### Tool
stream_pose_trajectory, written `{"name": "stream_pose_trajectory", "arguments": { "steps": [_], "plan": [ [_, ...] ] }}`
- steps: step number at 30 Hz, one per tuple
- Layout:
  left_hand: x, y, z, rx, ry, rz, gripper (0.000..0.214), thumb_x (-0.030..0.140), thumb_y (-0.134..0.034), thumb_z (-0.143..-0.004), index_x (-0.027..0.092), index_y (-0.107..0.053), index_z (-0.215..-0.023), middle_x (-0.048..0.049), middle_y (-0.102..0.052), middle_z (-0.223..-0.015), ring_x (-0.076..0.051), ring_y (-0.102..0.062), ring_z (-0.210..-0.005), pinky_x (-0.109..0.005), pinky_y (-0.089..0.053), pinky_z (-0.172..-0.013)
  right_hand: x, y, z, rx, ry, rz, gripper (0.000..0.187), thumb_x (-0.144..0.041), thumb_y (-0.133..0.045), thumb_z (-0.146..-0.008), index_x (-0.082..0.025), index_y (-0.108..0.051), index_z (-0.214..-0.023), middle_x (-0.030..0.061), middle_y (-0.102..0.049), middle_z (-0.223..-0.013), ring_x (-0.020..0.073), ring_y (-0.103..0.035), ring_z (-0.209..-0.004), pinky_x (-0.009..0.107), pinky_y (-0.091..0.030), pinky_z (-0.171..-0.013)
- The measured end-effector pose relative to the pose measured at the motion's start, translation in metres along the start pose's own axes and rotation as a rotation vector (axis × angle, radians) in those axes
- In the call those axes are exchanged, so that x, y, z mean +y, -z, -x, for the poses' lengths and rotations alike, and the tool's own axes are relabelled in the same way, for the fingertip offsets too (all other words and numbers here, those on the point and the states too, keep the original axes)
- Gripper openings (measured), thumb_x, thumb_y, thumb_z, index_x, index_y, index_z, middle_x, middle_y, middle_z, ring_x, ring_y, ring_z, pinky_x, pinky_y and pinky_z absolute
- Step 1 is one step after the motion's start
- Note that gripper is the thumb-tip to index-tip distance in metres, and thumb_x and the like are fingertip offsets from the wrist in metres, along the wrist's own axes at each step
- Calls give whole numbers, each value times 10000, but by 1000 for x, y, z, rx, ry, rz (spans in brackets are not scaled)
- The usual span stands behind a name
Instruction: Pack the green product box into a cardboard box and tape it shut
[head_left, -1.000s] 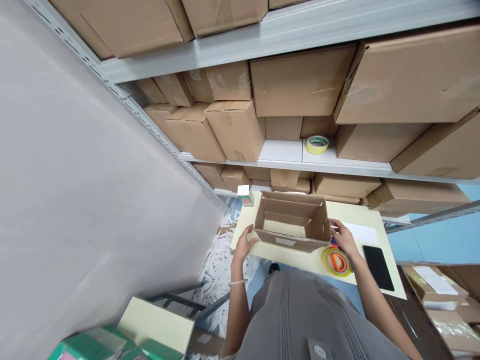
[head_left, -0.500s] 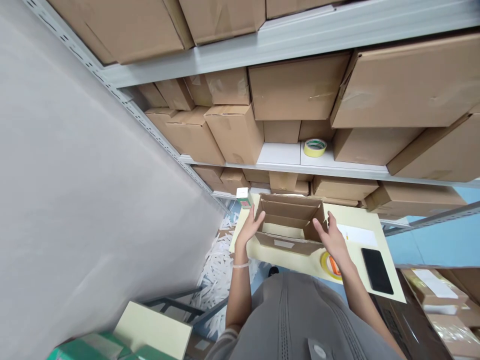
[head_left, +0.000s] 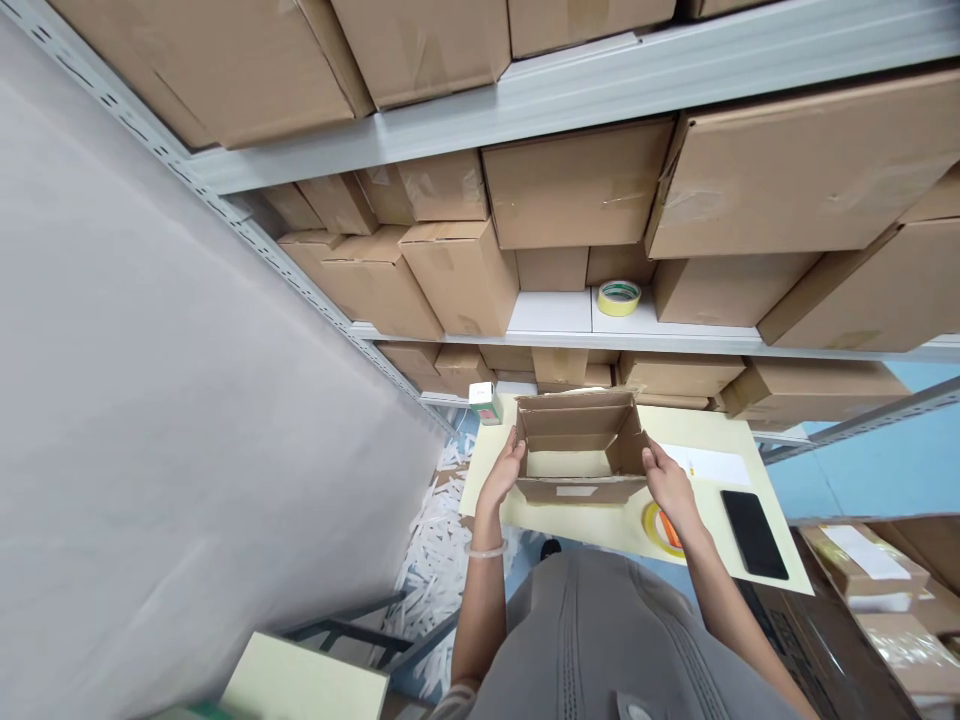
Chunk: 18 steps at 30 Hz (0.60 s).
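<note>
A brown cardboard box [head_left: 579,490], its top open, stands over the cream tabletop [head_left: 540,516]; a cream surface shows at its bottom. My left hand [head_left: 504,468] grips its left side, fingers against the outer wall. On the opposite side my right hand [head_left: 666,482] holds the right wall near the upper edge. A white label is on the wall facing me. Just beyond my left hand stands a small white and green carton [head_left: 484,403]. Close to my right wrist lies a yellow tape roll [head_left: 651,528] with an orange object in it.
A black phone [head_left: 754,535] and a white paper sheet [head_left: 705,463] lie at the table's right. Shelves ahead hold many cardboard boxes [head_left: 577,185] and another tape roll [head_left: 619,298]. White paper strips [head_left: 427,540] cover the floor at left, beside the wall [head_left: 187,400].
Both hands, whose fingers were spread beside the box, have closed on its two sides. The box has turned slightly and its walls look straighter. The view has shifted a little.
</note>
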<state>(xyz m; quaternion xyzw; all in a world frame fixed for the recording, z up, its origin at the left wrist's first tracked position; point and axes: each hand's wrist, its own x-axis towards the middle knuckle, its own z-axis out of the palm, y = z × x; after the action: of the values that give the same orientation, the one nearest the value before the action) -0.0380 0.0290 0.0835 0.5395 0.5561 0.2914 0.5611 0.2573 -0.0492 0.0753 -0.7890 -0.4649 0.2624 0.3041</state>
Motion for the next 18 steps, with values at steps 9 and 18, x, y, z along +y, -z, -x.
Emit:
{"name": "stream_pose_trajectory", "arguments": {
  "steps": [9,18],
  "plan": [
    [3,-9,2,-79,-23,-22,826,679,-421,-923,223,-234,-1585,-26,-119,-1667,-236,-94,-1538,-368,-142,-1268,2,9,0,0,-4,-15,600,-513,-353,-947,-254,-524,-1460,118,-705,-1230,350,-604,-1217,486,-447,-1020],
    [12,-12,5,51,-131,2,658,630,-279,-992,226,-400,-1496,-95,-372,-1593,-194,-272,-1509,-364,-267,-1229,-3,17,-7,-165,75,-57,653,-710,-369,-913,-224,-741,-1141,120,-601,-1394,340,-502,-1343,522,-354,-1140]
  ]
}}
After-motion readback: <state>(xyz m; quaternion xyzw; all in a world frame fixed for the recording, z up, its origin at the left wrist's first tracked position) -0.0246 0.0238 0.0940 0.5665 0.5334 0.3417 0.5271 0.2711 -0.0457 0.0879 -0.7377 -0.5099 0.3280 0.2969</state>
